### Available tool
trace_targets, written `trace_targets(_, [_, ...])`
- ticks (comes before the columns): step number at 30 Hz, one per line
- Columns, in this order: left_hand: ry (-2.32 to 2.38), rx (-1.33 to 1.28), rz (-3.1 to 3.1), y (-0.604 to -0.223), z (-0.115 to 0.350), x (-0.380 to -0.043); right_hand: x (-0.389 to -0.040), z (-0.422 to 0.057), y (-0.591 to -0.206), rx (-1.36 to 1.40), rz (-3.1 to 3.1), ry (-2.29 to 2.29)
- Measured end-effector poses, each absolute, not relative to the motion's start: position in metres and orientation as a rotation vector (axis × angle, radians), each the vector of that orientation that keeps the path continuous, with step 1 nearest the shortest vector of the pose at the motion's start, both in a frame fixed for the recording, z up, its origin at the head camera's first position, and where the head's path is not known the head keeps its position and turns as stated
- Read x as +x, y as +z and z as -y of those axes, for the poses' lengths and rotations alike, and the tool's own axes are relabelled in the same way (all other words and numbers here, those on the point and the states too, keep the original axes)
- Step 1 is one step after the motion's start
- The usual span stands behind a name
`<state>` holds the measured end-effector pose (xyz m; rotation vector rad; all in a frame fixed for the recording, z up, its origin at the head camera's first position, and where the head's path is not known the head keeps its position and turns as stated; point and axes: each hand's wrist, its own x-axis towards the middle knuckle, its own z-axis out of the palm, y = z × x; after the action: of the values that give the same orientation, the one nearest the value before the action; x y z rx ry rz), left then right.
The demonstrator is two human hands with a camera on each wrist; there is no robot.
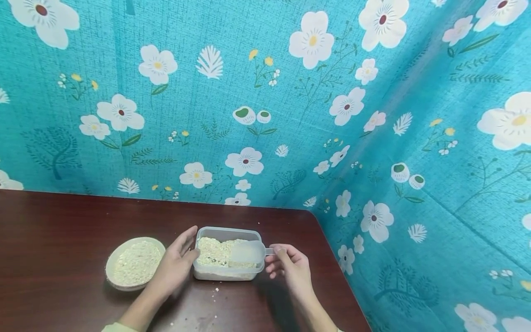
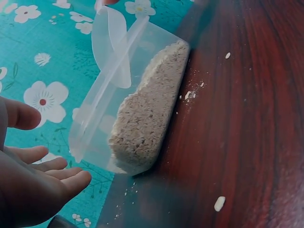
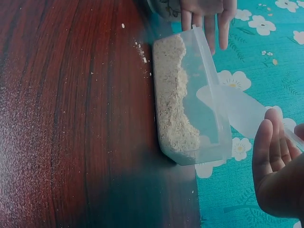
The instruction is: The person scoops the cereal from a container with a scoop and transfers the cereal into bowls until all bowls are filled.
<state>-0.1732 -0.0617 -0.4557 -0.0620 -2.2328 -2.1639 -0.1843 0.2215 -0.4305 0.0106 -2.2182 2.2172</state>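
Observation:
A translucent plastic container (image 1: 226, 275) partly filled with oat flakes (image 1: 212, 251) stands on the table. My right hand (image 1: 293, 266) pinches the short handle of a clear scoop (image 1: 248, 252) between thumb and fingers. The scoop's bowl reaches over the right rim and dips into the container, above the flakes at its tip in the right wrist view. At the container's left end, my left hand (image 1: 176, 265) has its fingers extended beside the wall; in the left wrist view a small gap shows between these fingers and the container.
A pale round bowl (image 1: 111, 276) full of flakes stands left of the left hand. Several stray flakes (image 2: 219, 204) lie on the dark red-brown table (image 1: 62, 258) in front of the container. Behind and to the right hangs a blue floral cloth (image 1: 257, 92).

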Motion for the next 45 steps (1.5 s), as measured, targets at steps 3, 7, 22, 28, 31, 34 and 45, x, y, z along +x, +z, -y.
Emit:
trace_targets(3, [-2.169,-0.056,2.25,-0.457,0.061,-0.174,-0.185,-0.221,-0.432,0.024,2.253,2.207])
trace_targets(7, [-2.162,-0.06,2.277,-0.459,0.061,-0.175,-0.187,-0.22,-0.436,0.049,2.288,2.219])
trace_targets(22, [-2.149,-0.073,2.333,-0.464,0.061,-0.176,-0.19,-0.218,-0.44,0.116,2.358,2.175])
trace_targets(28, [-2.132,-0.097,2.343,-0.466,0.061,-0.175,-0.191,-0.219,-0.44,0.117,2.369,2.172])
trace_targets(31, [-2.134,-0.087,2.35,-0.467,0.061,-0.175,-0.191,-0.218,-0.439,0.105,2.375,2.176])
trace_targets(34, [-2.151,-0.077,2.355,-0.468,0.06,-0.175,-0.192,-0.218,-0.44,0.104,2.387,2.174])
trace_targets(45, [-2.163,-0.06,2.381,-0.468,0.06,-0.174,-0.193,-0.215,-0.443,0.136,2.401,2.174])
